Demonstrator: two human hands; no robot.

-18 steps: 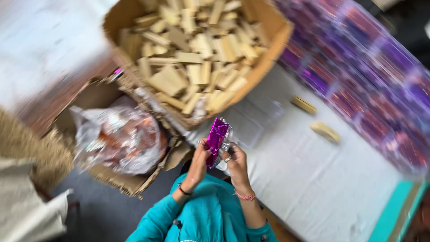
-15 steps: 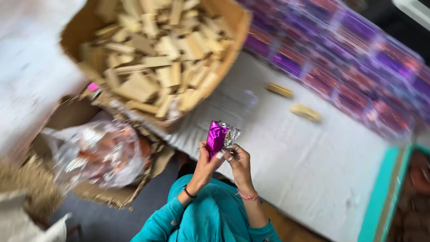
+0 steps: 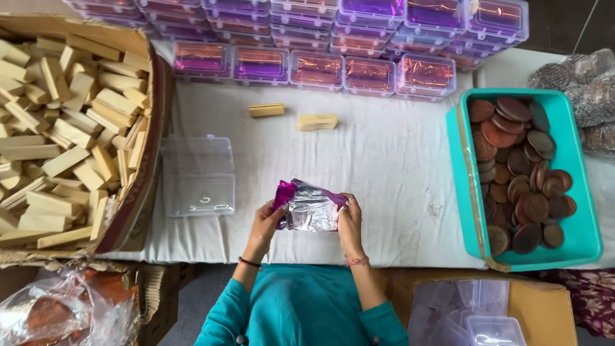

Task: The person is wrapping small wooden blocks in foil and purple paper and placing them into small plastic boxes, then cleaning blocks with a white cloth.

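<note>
Teal sleeves, beaded wrist bands

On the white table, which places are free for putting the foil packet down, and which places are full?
Free: the white cloth between the open clear box and the teal tray, below the two pale bars. Crowded: the back edge, lined with stacked purple boxes, and the left, taken by the carton of bars.

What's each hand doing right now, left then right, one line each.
Left hand: closed on the left edge of the foil wrapper.
Right hand: closed on the wrapper's right edge.
</note>
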